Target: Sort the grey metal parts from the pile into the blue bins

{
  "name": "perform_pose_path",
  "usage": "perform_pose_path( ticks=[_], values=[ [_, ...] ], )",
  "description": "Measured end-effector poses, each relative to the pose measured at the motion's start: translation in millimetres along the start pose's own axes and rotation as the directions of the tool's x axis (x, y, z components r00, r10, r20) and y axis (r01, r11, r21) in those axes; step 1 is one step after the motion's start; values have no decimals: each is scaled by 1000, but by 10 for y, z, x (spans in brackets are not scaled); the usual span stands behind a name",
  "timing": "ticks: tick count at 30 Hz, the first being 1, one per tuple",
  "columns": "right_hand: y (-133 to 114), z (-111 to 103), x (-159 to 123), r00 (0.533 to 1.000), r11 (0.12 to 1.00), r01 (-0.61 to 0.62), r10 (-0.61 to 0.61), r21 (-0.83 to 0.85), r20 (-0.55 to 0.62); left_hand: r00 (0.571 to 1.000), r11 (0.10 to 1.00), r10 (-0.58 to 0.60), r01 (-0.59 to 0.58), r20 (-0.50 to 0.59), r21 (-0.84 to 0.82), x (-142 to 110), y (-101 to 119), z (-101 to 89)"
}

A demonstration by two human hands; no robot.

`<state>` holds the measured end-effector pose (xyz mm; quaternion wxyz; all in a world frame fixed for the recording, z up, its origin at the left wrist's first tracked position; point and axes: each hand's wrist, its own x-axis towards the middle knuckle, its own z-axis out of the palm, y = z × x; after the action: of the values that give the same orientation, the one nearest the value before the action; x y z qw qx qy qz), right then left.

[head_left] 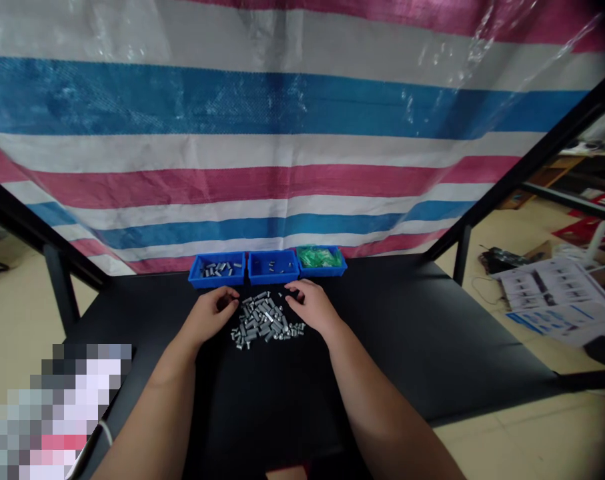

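On the black table lies a pile of grey metal cylinders (262,317), which look like standoffs or sleeves, mixed with small silver screws (297,329). My left hand (213,313) is at the pile's left edge, its fingers curved and parted from the thumb. At the upper right of the pile is my right hand (309,305), thumb and fingers apart, close to a tiny loose piece. Nothing shows in either hand. Behind the pile stand a left blue bin (217,281) with several cylinders, a middle blue bin (273,277) with several small pieces, and a right blue bin (323,271) holding green plastic bags (318,256).
A striped tarp (282,153) hangs right behind the bins. Black frame bars (462,257) rise at both sides of the black table (407,333). A pixelated flat object with a cable lies at the lower left. Printed sheets (557,293) are on the right, beyond the table.
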<state>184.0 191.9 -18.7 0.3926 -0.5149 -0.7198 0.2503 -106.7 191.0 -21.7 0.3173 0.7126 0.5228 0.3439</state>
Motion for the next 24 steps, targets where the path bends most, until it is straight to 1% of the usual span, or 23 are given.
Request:
perform_pose_path(
  ticks=[3,6,9,11,12,13,15,16,17,18,19,21,23,24],
  values=[
    [34,81,3,996,993,60,-52,-100,75,1000,999,-11,10,29,44,-4,26,4],
    [50,140,32,987,986,81,-59,-143,150,999,999,-21,20,40,33,-7,57,8],
    [54,122,38,977,981,82,-44,-174,210,999,999,-26,25,33,39,-15,86,5],
    [44,89,35,969,987,78,-41,-142,245,999,998,-15,12,50,59,-23,107,-4],
    [32,76,37,971,993,73,-49,-96,233,997,998,-4,-1,71,65,-28,119,-10],
    [15,69,42,980,997,72,-65,-32,187,995,998,9,-16,96,66,-33,131,-18],
    [-33,73,60,995,990,95,-97,104,15,987,997,35,-44,154,57,-44,153,-38],
    [-60,82,67,992,983,112,-102,146,-72,982,997,44,-54,182,51,-51,162,-49],
    [-86,92,69,987,980,123,-104,158,-124,978,997,49,-60,204,47,-60,169,-62],
    [-109,100,65,986,982,126,-109,143,-125,973,997,49,-60,227,42,-70,174,-75],
    [-128,107,55,990,987,124,-116,104,-81,967,998,42,-53,252,36,-83,178,-90],
    [-148,112,21,991,993,119,-119,4,61,951,1000,12,-19,309,22,-114,183,-122],
    [-147,112,-13,978,990,117,-101,-78,185,932,999,-31,27,360,18,-151,189,-160],
    [-142,113,-23,971,988,114,-88,-107,225,923,999,-52,48,381,22,-168,193,-179]
  ],
)
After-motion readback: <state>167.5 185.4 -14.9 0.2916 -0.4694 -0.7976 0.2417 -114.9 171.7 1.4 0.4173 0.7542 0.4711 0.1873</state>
